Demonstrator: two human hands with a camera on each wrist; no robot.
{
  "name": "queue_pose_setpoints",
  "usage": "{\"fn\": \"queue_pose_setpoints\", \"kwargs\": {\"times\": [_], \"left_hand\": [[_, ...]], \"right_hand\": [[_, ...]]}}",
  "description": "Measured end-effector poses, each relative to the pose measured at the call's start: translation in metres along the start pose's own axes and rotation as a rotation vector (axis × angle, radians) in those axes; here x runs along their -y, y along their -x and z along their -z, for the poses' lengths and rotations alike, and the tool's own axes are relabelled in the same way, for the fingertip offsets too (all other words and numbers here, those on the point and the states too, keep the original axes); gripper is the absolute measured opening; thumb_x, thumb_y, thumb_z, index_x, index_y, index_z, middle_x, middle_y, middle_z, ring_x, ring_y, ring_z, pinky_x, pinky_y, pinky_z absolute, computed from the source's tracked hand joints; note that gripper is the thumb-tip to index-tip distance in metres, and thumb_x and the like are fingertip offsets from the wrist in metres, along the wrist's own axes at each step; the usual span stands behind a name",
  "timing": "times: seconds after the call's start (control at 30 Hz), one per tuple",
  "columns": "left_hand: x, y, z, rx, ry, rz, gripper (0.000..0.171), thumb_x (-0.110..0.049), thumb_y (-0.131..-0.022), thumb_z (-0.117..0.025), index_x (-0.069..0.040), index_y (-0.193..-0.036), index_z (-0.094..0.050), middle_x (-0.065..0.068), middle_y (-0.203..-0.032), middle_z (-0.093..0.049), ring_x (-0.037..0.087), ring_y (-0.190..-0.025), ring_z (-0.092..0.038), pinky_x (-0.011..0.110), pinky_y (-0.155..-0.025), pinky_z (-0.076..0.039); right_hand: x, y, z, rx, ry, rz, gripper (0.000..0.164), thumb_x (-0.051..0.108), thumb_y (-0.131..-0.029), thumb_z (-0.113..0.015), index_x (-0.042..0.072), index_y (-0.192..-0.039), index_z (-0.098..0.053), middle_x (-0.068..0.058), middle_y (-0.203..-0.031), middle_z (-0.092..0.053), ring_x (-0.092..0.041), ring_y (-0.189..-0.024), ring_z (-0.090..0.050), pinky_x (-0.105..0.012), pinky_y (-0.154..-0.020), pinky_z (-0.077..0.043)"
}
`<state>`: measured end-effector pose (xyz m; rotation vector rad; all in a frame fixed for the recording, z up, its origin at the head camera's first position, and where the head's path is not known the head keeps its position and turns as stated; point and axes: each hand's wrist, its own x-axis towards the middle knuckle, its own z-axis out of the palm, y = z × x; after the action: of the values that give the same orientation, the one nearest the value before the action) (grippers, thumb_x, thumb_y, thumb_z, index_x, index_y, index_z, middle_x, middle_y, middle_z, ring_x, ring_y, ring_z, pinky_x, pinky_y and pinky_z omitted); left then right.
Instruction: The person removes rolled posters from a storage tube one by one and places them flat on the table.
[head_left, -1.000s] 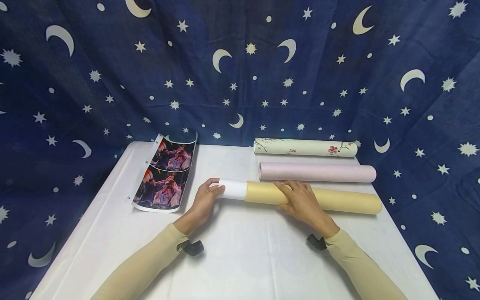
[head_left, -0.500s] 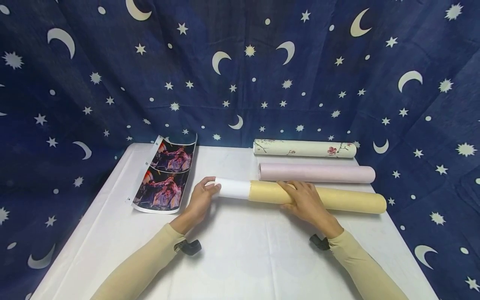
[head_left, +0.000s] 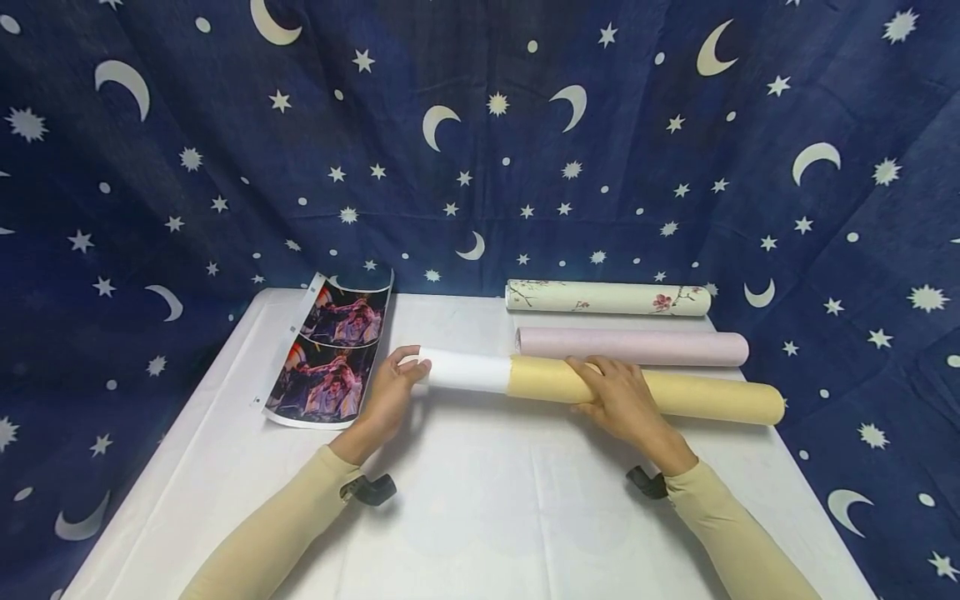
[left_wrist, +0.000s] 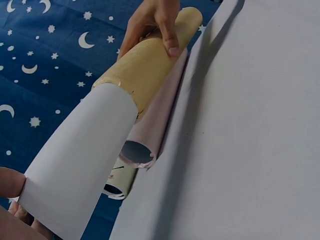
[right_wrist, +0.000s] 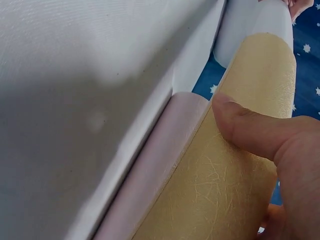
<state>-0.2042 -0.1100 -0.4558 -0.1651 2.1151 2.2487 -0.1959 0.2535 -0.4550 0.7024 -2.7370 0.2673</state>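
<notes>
White roll (head_left: 467, 372), protruding from yellow roll (head_left: 708, 396) toward desk (head_left: 480, 517)'s right edge; left hand (head_left: 387, 398) pinching free end, right hand (head_left: 618, 400) gripping yellow roll; apparently extraction stage, next wanting straight pull.

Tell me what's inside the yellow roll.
White paper, its outer end in the left hand, runs into one end of the yellow roll; how far it reaches, and anything deeper, are covered.

Smooth matt white paper (left_wrist: 75, 150), crinkled yellow paper roll (right_wrist: 215, 172), smooth matt pink roll (head_left: 630, 347), cloth backdrop (head_left: 480, 142)
</notes>
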Motion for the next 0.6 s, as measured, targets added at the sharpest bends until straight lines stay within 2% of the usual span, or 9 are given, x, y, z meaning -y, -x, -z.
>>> {"fn": "queue_pose_setpoints", "kwargs": {"times": [0.17,0.33,0.5,0.53,0.6], "left_hand": [[-0.006,0.000,0.005,-0.016,-0.008,-0.001,0.040,-0.013,-0.096,-0.058,-0.004,-0.134,-0.048,0.021,-0.125,-0.055,0.016,-0.101,-0.053,0.038,-0.100,-0.038],[-0.012,0.000,0.010,-0.020,0.006,-0.010,0.042,-0.012,-0.096,-0.058,-0.004,-0.136,-0.047,0.023,-0.132,-0.052,0.022,-0.110,-0.050,0.038,-0.103,-0.035],[-0.020,0.001,0.015,-0.004,0.013,-0.030,0.044,-0.013,-0.097,-0.057,-0.003,-0.138,-0.045,0.025,-0.141,-0.045,0.029,-0.127,-0.043,0.049,-0.117,-0.026],[-0.021,0.000,0.016,-0.006,0.012,-0.031,0.045,-0.013,-0.097,-0.057,-0.003,-0.139,-0.045,0.024,-0.142,-0.044,0.029,-0.128,-0.042,0.049,-0.117,-0.024],[-0.024,-0.001,0.017,-0.021,0.014,-0.035,0.044,-0.013,-0.098,-0.057,-0.003,-0.139,-0.046,0.023,-0.137,-0.048,0.025,-0.122,-0.048,0.045,-0.115,-0.029]], "right_hand": [[-0.002,0.001,0.004,0.009,-0.005,-0.018,0.080,0.036,-0.075,-0.084,0.020,-0.145,-0.048,-0.016,-0.130,-0.060,-0.041,-0.118,-0.056,-0.058,-0.099,-0.037],[-0.004,0.002,0.008,0.003,-0.013,-0.025,0.080,0.035,-0.075,-0.084,0.021,-0.145,-0.048,-0.016,-0.130,-0.060,-0.041,-0.119,-0.056,-0.059,-0.100,-0.037],[-0.007,0.003,0.009,0.003,-0.015,-0.031,0.080,0.035,-0.075,-0.084,0.021,-0.145,-0.047,-0.017,-0.130,-0.060,-0.042,-0.119,-0.056,-0.060,-0.101,-0.036],[-0.008,0.004,0.009,0.002,-0.014,-0.033,0.080,0.036,-0.076,-0.083,0.021,-0.145,-0.047,-0.017,-0.130,-0.060,-0.042,-0.119,-0.056,-0.061,-0.102,-0.036],[-0.009,0.006,0.009,-0.002,-0.020,-0.040,0.080,0.035,-0.076,-0.083,0.021,-0.145,-0.047,-0.017,-0.128,-0.061,-0.042,-0.118,-0.056,-0.062,-0.102,-0.035]]}}
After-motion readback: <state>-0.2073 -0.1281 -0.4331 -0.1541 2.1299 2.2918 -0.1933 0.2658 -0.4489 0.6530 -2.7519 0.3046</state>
